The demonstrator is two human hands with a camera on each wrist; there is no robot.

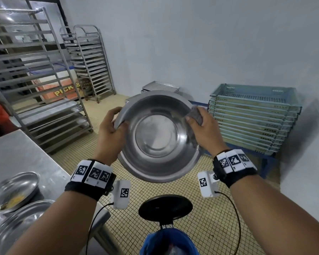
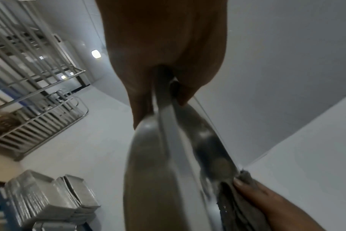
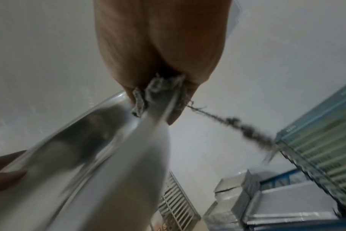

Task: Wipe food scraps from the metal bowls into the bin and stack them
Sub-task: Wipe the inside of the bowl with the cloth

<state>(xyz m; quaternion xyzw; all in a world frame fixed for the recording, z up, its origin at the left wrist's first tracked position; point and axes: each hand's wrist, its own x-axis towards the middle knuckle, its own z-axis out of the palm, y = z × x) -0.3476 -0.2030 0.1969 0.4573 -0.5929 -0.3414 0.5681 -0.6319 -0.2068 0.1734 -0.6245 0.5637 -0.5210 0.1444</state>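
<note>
Above the bin (image 1: pixel 168 242), with its blue liner and its black lid (image 1: pixel 165 207) raised, you hold the metal bowl (image 1: pixel 157 137) up in the air, tilted so its hollow faces you. That tilt, I judge, lets any loosened scraps drop straight into the liner below. Your left hand (image 1: pixel 111 134) clamps the bowl's left rim, thumb inside and fingers curled behind, which steadies it against the wiping pressure. Your right hand (image 1: pixel 203 132) grasps a grey cloth (image 1: pixel 196 115), pinching it over the right rim; the right wrist view shows cloth on both sides of the rim and a frayed thread trailing off. The inside looks nearly clean from the head view, so the wipe seems close to done.

To your left, on the steel table (image 1: pixel 18 153), two more metal bowls wait: the farther bowl (image 1: pixel 13 190) has yellowish scraps in it, and the near bowl (image 1: pixel 17 227) sits just beside it at the frame edge. Stacking has to happen there, I judge. A tray rack (image 1: pixel 31 74) stands beyond the table, a second rack (image 1: pixel 89 61) by the wall, stacked baking trays (image 1: pixel 160 86) behind the bowl, and a stack of crates (image 1: pixel 254 118) to your right. Nothing lies between the bowl and the bin; only the raised lid stands close under it.
</note>
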